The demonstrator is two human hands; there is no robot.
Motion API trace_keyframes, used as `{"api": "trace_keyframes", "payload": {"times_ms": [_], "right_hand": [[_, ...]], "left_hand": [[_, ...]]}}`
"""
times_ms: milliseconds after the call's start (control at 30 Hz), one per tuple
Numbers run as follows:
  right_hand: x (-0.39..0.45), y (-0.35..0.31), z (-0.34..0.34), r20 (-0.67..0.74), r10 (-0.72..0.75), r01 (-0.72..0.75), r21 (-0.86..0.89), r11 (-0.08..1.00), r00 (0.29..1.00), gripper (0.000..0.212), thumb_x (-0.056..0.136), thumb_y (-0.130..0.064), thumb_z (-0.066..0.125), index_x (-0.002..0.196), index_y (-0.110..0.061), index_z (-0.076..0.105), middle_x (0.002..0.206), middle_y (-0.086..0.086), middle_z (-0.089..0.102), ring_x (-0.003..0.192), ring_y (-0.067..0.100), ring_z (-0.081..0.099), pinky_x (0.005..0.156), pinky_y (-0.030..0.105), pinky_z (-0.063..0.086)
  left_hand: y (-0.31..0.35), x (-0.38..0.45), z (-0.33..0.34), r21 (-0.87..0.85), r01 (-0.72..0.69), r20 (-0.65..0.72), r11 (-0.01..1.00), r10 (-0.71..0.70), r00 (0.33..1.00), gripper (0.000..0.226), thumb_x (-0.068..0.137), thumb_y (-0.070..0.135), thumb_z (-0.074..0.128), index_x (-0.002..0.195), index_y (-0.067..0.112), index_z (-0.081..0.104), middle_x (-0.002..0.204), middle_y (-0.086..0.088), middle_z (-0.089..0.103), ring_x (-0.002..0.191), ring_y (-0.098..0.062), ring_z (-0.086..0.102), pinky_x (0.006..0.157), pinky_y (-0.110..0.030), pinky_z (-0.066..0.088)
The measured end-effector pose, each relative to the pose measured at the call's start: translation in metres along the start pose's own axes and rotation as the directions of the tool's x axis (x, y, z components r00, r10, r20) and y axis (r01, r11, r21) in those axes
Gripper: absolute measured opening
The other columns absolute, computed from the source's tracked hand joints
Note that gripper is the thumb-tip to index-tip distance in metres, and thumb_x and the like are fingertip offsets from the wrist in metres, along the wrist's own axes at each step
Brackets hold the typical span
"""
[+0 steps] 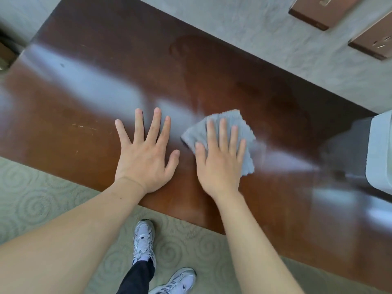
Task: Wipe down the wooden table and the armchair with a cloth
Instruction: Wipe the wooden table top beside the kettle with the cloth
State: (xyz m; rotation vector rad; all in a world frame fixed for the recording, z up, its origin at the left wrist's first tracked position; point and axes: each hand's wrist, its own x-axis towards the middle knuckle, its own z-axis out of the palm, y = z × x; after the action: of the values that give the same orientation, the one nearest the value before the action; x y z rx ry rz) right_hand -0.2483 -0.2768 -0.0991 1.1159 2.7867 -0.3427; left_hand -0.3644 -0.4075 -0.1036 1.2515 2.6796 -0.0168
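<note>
A glossy dark brown wooden table (89,98) fills the middle of the view. A folded grey cloth (230,122) lies on it right of centre. My right hand (220,160) presses flat on the cloth with straight fingers. Just left of the cloth, my left hand (146,153) rests flat on the bare wood with its fingers spread. No armchair shows in this view.
A white boxy object (379,149) stands on the table's right end. Grey wall with two brown panels (314,11) lies behind the table. Pale patterned carpet (38,200) runs along the near edge, where my two sneakers (144,240) stand.
</note>
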Motion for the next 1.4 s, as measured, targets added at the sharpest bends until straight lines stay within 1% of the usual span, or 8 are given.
{"api": "trace_keyframes", "payload": {"times_ms": [167,267,433,667,933,1100,1267,1400], "right_hand": [[0.123,-0.019,-0.017,0.001,-0.036,0.036,0.033,0.999,0.999,0.060,0.101,-0.051,0.017,0.157,-0.031,0.003,0.166,0.000,-0.002,0.151,0.028,-0.009,0.120,0.051,-0.007],[0.136,-0.021,-0.017,-0.005,-0.095,0.096,0.036,0.995,0.995,0.061,0.101,-0.050,0.019,0.157,-0.032,0.003,0.166,0.000,-0.002,0.151,0.028,-0.010,0.120,0.050,-0.008],[0.040,-0.002,-0.002,-0.069,-0.105,0.108,0.042,0.993,0.992,0.060,0.101,-0.050,0.020,0.157,-0.032,0.007,0.166,0.001,0.003,0.152,0.026,-0.006,0.122,0.050,0.000],[-0.110,0.038,0.013,0.019,-0.034,0.032,0.069,0.997,0.999,0.060,0.102,-0.054,0.021,0.156,-0.037,0.003,0.165,-0.007,-0.003,0.151,0.021,-0.010,0.121,0.047,0.002],[0.059,0.127,-0.028,-0.081,0.208,-0.208,0.003,0.978,0.975,0.061,0.100,-0.052,0.020,0.157,-0.032,0.009,0.165,0.002,0.006,0.151,0.030,0.002,0.120,0.051,0.002],[0.137,0.147,-0.043,0.030,0.324,-0.326,0.060,0.944,0.945,0.064,0.097,-0.052,0.014,0.156,-0.034,-0.002,0.165,0.000,-0.006,0.151,0.027,-0.011,0.120,0.050,-0.009],[0.055,0.116,-0.022,-0.107,0.168,-0.164,0.051,0.985,0.980,0.063,0.099,-0.051,0.017,0.156,-0.028,0.007,0.165,0.003,0.007,0.151,0.031,0.001,0.120,0.053,0.001],[-0.060,0.083,-0.001,-0.064,0.130,-0.125,0.078,0.989,0.989,0.062,0.100,-0.054,0.014,0.157,-0.031,0.003,0.166,0.001,0.001,0.151,0.027,-0.007,0.122,0.051,0.000]], "left_hand": [[0.000,0.000,0.002,0.003,0.001,-0.003,1.000,-0.001,1.000,0.077,0.097,0.057,0.020,0.160,0.014,0.019,0.169,-0.012,0.017,0.153,-0.048,0.008,0.112,-0.079,0.010],[-0.001,0.000,0.002,0.002,0.007,-0.003,1.000,-0.007,1.000,0.077,0.097,0.058,0.019,0.161,0.015,0.016,0.170,-0.011,0.014,0.153,-0.047,0.006,0.113,-0.078,0.009],[-0.001,-0.001,0.002,0.003,0.003,0.003,1.000,-0.003,1.000,0.077,0.097,0.060,0.016,0.161,0.016,0.013,0.170,-0.010,0.011,0.154,-0.045,0.004,0.114,-0.077,0.008],[0.000,-0.002,0.001,0.000,0.013,0.018,1.000,-0.013,1.000,0.078,0.096,0.060,0.019,0.161,0.016,0.018,0.170,-0.010,0.015,0.154,-0.044,0.006,0.113,-0.077,0.009],[0.000,0.000,0.002,0.021,0.005,0.016,1.000,-0.005,1.000,0.080,0.095,0.060,0.021,0.160,0.013,0.022,0.168,-0.012,0.018,0.152,-0.047,0.010,0.111,-0.078,0.012],[-0.001,0.001,0.006,0.037,0.002,0.001,0.999,-0.002,1.000,0.080,0.095,0.062,0.020,0.160,0.014,0.020,0.169,-0.012,0.017,0.152,-0.047,0.010,0.111,-0.078,0.012],[-0.001,0.000,0.005,0.037,0.007,-0.007,0.999,-0.006,1.000,0.082,0.095,0.064,0.020,0.160,0.015,0.020,0.169,-0.011,0.017,0.152,-0.047,0.009,0.111,-0.077,0.011],[0.002,-0.002,-0.001,0.015,0.011,0.020,1.000,-0.012,1.000,0.082,0.094,0.065,0.019,0.160,0.016,0.020,0.168,-0.011,0.018,0.153,-0.045,0.009,0.112,-0.076,0.011]]}}
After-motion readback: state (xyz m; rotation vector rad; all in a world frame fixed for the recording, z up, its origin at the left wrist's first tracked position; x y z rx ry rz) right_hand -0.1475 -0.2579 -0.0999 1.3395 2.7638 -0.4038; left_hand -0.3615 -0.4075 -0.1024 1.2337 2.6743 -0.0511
